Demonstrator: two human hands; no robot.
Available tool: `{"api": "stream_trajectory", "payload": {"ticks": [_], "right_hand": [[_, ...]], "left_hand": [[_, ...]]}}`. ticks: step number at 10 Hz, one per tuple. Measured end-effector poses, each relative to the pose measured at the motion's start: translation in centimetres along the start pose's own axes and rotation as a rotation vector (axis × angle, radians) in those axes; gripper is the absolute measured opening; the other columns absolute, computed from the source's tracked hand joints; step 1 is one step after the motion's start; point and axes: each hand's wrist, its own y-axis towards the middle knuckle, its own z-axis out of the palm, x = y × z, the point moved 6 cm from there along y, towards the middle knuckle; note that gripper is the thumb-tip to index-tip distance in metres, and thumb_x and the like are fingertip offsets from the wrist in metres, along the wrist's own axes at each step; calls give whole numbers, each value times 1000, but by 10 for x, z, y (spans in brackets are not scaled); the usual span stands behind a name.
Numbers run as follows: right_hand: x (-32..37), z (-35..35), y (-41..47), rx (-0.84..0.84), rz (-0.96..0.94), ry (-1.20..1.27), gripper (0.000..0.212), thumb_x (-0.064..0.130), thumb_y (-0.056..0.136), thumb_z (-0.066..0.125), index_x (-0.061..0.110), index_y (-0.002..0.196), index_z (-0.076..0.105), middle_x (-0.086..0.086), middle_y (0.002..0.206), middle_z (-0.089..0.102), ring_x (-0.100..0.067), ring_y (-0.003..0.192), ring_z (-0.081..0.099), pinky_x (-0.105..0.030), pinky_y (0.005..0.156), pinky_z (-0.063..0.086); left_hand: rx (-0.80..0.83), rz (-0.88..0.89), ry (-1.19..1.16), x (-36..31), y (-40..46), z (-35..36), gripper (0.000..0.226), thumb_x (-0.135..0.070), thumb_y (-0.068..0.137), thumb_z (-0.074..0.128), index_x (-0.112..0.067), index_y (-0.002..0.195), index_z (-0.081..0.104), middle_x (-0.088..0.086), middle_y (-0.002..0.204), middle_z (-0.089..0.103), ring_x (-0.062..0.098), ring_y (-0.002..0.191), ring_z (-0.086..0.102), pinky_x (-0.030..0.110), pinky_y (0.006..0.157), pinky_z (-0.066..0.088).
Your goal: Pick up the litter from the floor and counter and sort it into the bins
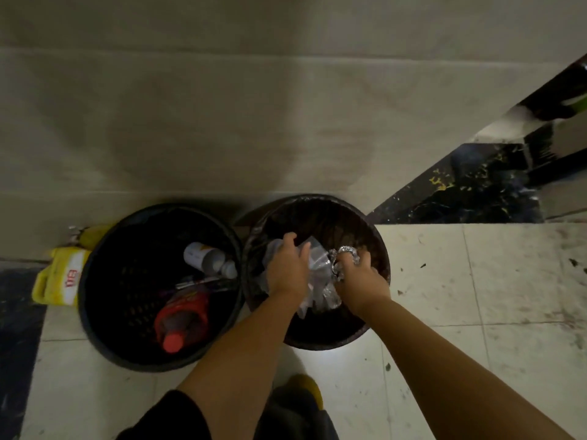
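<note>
Both hands over rt bin, L grip clutching plastic, R grip foil

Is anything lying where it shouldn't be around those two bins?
Yes. A yellow jug lies tipped on the floor, wedged between the left bin and the wall instead of inside a bin. Dark specks also dot the floor tiles to the right.

Dim, grainy indoor light; a pale glow pools on the floor tiles below the right hand, edges softly blurred.
</note>
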Motion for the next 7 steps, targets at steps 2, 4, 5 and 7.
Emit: {"api": "stream_trajectory", "payload": {"ticks": [2,4,5,7], "right_hand": [[-9,60,31,244,9,-46,77,27,94,54,37,150,2,-17,161,-5,-47,136,33,-52,104,41],[2,-2,-34,205,-29,0,64,22,94,51,31,149,20,-14,159,11,-39,137,34,-50,107,39],[11,-55,-72,163,-38,81,52,16,95,48,20,144,34,-14,151,31,-38,127,47,-46,106,43],[34,-119,-116,126,-58,137,60,19,93,56,17,146,29,-11,153,32,-33,134,43,-40,111,40]], "left_hand": [[91,-125,22,38,23,47,49,-37,101,38,-15,144,33,18,142,44,35,124,51,43,96,46],[178,17,117,-7,-26,-27,48,-27,99,42,-12,144,32,20,145,37,37,132,38,45,105,39],[197,53,138,-33,-61,-83,47,-26,100,40,-13,145,32,20,142,40,37,130,40,45,104,40],[208,116,165,-73,-107,-156,47,-28,102,39,-11,145,31,17,142,42,33,131,42,44,105,42]]}}
